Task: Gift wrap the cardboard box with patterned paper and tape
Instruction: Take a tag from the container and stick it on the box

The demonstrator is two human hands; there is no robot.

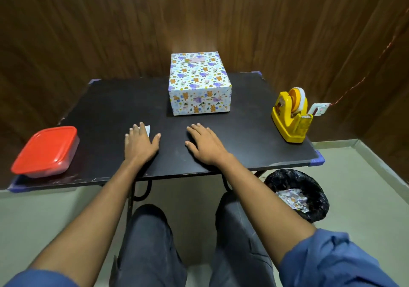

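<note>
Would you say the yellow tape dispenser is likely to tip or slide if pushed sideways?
The yellow tape dispenser probably resists tipping, since its base flares wide. It likely slides instead: the black table looks smooth. It stands near the right edge, so a push could drop it.

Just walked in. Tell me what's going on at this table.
A person sits at a black table with a box already covered in patterned paper standing at the far middle. Both hands lie flat on the tabletop and hold nothing: the left hand rests partly over a small scrap of paper, the right hand beside it. A yellow tape dispenser stands at the right, a red-lidded container at the left. Paper offcuts lie in a bin on the floor.
</note>
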